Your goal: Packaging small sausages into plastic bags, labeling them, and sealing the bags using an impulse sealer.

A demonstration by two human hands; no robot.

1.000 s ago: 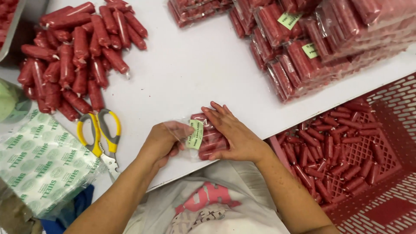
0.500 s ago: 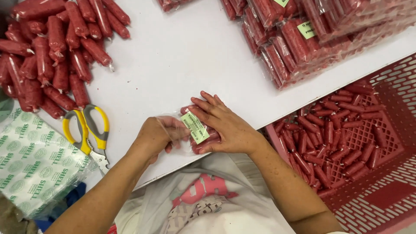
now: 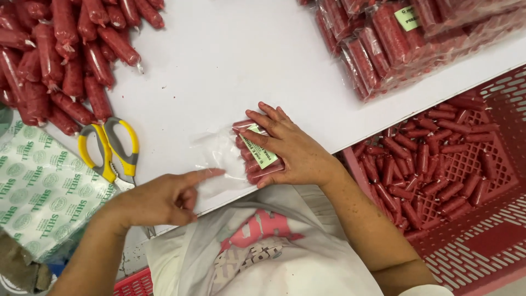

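The right hand [image 3: 293,148] lies flat, fingers spread and together pressing down on a clear bag of red sausages [image 3: 253,153] near the white table's [image 3: 235,66] front edge; the palm covers the bag's right half, so how many sausages are inside cannot be counted, and only a pale green label [image 3: 259,146] and a few red ends show past the fingers. At 9 o'clock from that hand the bag's empty, see-through mouth [image 3: 216,156] lies loose on the table, hard to trace against the white. At 8 o'clock the left hand [image 3: 164,197] holds nothing: its forefinger is stretched out, tip at the lower edge of the bag's mouth, the other fingers curled under; whether the tip truly touches the plastic cannot be told. Farther out at 9 o'clock lie yellow-handled scissors [image 3: 109,151], blade tips hidden behind the left hand. At 8 o'clock from them, a stack of green-printed plastic bags [image 3: 41,192] runs off the left edge. At 10 o'clock a heap of loose red sausages [image 3: 60,60] is cut by the top and left borders. At 1 o'clock, filled packs [image 3: 405,38] pile up, cut off at the top. At 3 o'clock a red slotted crate [image 3: 493,219] holds more loose sausages, its far side out of frame.
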